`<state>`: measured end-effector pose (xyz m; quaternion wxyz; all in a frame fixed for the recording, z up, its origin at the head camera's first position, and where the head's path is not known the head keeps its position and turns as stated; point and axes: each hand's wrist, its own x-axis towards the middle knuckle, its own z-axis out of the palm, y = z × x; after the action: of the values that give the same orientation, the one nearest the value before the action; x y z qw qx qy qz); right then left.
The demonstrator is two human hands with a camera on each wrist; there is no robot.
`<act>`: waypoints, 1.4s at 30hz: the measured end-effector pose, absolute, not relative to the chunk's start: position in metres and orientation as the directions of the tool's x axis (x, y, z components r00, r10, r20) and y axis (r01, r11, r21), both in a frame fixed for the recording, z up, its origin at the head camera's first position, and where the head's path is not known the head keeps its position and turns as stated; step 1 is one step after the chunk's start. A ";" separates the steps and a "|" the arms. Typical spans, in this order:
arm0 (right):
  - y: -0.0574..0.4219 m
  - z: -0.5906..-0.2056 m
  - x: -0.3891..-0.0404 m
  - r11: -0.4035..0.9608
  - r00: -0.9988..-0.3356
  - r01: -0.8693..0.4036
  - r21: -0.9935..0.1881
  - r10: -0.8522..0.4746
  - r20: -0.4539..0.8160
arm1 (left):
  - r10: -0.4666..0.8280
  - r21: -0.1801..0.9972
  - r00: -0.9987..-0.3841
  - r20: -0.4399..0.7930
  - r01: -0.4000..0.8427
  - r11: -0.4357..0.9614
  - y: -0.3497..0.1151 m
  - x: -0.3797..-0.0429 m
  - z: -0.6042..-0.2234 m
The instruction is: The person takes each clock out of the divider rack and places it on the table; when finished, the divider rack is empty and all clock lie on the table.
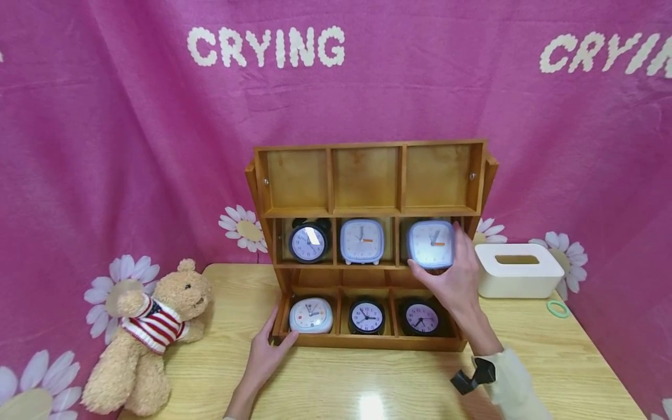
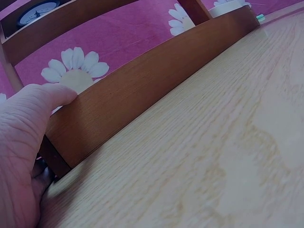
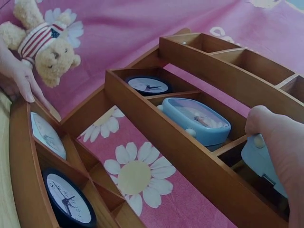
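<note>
My right hand (image 1: 459, 274) grips a light-blue alarm clock (image 1: 430, 244) by its sides, at the right compartment of the wooden rack's middle tier. In the right wrist view that clock (image 3: 260, 159) sits partly inside the compartment, its far side hidden by my hand. My left hand (image 1: 264, 353) holds the lower left corner of the wooden rack (image 1: 367, 342); in the left wrist view the thumb lies over the front board (image 2: 142, 76). Beside the held clock stand another light-blue clock (image 1: 362, 241) and a black twin-bell clock (image 1: 308, 242).
The bottom tier holds a pale blue oval clock (image 1: 311, 315) and two black round clocks, one in the middle (image 1: 366, 318) and one at right (image 1: 420, 318). A teddy bear (image 1: 157, 326) sits left. A white tissue box (image 1: 517, 280) and green ring (image 1: 558, 309) lie right.
</note>
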<state>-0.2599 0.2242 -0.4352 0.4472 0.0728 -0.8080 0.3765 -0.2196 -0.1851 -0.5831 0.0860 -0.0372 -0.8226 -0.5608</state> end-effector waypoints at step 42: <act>0.312 -0.466 -0.190 0.714 -0.631 -0.303 -0.631 0.346 0.694 | -0.038 0.897 -0.975 0.219 0.186 0.401 -0.185 -0.220 -0.586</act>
<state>-0.1904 0.3115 -0.4657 0.4295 -0.0131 -0.8199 0.3782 -0.2205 -0.1849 -0.5856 0.1026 -0.0446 -0.8305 -0.5456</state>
